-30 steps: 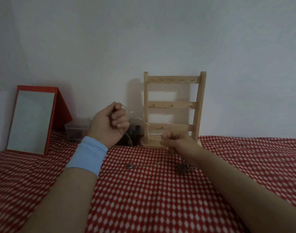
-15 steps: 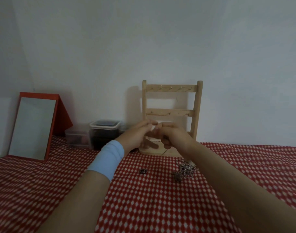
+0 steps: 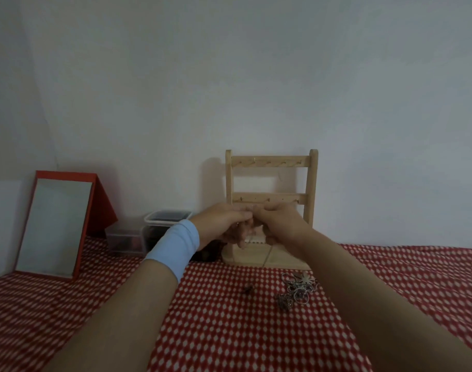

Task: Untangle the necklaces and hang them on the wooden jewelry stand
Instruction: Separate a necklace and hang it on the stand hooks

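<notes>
L hand (image 3: 224, 224) moved right, R hand (image 3: 279, 224) raised, now meeting at stand (image 3: 269, 162)

Looks like a home corner: red-and-white patterned cloth (image 3: 229, 331), a red-framed standing mirror (image 3: 55, 226) and plastic storage boxes (image 3: 127, 237) against a plain white wall (image 3: 229, 76).

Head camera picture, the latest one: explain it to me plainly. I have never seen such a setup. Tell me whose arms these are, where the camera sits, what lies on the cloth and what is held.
There is no machine here. A person wears a camera on the head, so it looks down along both bare arms. The left hand, with a light blue wristband, and the right hand meet in front of the wooden jewelry stand. Their fingers seem to pinch a thin chain, which hangs down over the stand's base. On the red checked cloth lie a tangled heap of necklaces and a small dark piece. At the left stand a red-framed mirror and plastic boxes.
</notes>
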The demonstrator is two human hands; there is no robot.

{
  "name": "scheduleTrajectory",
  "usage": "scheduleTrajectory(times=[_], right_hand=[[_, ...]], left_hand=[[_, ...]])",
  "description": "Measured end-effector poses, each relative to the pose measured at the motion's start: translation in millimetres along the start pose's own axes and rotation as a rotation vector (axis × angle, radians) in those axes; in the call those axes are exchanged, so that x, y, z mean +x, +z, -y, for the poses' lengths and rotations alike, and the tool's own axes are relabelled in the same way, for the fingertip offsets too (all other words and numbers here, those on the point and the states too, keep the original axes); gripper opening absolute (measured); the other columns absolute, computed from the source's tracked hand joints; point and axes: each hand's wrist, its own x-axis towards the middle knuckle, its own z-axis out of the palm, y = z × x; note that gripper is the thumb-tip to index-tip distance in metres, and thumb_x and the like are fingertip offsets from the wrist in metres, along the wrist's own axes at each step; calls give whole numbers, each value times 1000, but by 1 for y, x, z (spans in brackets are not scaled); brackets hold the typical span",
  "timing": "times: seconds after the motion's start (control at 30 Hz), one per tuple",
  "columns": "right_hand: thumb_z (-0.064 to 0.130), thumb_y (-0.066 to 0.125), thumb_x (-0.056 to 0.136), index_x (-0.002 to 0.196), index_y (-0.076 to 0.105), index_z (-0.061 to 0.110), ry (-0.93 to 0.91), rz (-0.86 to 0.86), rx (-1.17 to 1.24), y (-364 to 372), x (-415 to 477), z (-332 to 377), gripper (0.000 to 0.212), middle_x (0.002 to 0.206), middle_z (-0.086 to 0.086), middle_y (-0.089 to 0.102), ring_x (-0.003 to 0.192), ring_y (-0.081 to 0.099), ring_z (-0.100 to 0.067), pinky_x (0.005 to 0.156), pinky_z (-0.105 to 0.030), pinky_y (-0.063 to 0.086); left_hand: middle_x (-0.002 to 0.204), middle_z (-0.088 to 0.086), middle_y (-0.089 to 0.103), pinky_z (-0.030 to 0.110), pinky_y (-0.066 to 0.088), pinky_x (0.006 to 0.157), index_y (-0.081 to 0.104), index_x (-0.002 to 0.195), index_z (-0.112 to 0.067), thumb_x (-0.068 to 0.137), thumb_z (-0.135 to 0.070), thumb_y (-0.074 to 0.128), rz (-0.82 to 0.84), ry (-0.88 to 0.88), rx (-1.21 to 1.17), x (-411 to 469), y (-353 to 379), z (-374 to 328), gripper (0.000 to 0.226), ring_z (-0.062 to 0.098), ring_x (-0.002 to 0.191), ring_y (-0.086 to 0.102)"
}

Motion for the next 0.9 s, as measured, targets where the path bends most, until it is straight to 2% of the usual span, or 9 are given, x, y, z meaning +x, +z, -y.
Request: scheduleTrajectory(times=[0.07, 0.13, 0.23, 0.3, 0.53, 0.63, 0.7, 0.8, 0.9], right_hand=[[32, 66, 97, 96, 77, 9, 29, -23, -14, -7, 4, 8, 26, 69, -2, 62, 46, 39, -7, 45, -24, 31], [33, 61, 100, 97, 74, 10, 64, 104, 111, -14, 7, 16, 26, 65, 3, 53, 49, 33, -8, 46, -24, 24], [37, 53, 103, 78, 61, 20, 97, 308, 110, -20, 7, 32, 32, 63, 5, 44, 52, 27, -10, 49, -25, 19], [41, 51, 101, 70, 47, 22, 104, 331, 61, -24, 10, 41, 37, 64, 4, 43, 53, 27, -12, 50, -25, 24], [32, 51, 97, 55, 28, 22, 44, 210, 329, -25, 25, 54, 49, 63, -1, 46, 51, 32, -16, 50, -28, 32], [29, 52, 97, 54, 34, 21, 38, 110, 483, -30, 30, 54, 48, 56, 1, 33, 48, 26, -15, 45, -28, 29], [28, 50, 98, 62, 46, 19, 46, 91, 451, -34, 34, 53, 38, 55, 2, 30, 46, 24, -14, 44, -26, 27], [27, 49, 101, 75, 52, 19, 75, 70, 338, -36, 35, 54, 28, 58, 2, 33, 45, 29, -14, 45, -26, 32], [25, 55, 103, 86, 59, 14, 31, -80, 237, -38, 35, 59, 21, 63, -1, 49, 46, 40, -15, 48, -29, 42]], left_hand=[[62, 3, 65, 37, 51, 73, 66, 79, -14, 95, -28, 56, -55, 15, -57, 1, -7, -6, 24, 23, 64, 62], [58, 0, 59, 32, 51, 67, 67, 68, -17, 97, -28, 54, -38, 40, -155, 5, -13, -13, 33, 19, 60, 57], [51, -2, 48, 31, 43, 68, 58, 54, -19, 98, -27, 49, 43, 36, -289, 9, -23, -19, 45, 18, 56, 51], [53, -1, 49, 33, 41, 71, 49, 57, -19, 97, -27, 48, 101, 29, -313, 12, -29, -21, 41, 18, 58, 51], [53, 1, 51, 35, 41, 73, 43, 49, -19, 85, -28, 60, 161, 54, -449, 24, -39, -27, 41, 20, 64, 56], [54, 0, 51, 36, 44, 74, 48, 51, -17, 82, -28, 60, 142, 124, -693, 27, -46, -26, 35, 24, 68, 61], [56, -1, 52, 35, 49, 71, 55, 61, -16, 85, -27, 60, 97, 144, -761, 28, -50, -27, 26, 23, 67, 63], [63, -1, 57, 29, 55, 61, 58, 74, -16, 96, -24, 54, -39, 114, -624, 36, -51, -27, 24, 18, 61, 65], [75, 4, 65, 27, 54, 62, 59, 80, -13, 98, -19, 55, -189, 140, -459, 46, -48, -31, 20, 19, 68, 72]])
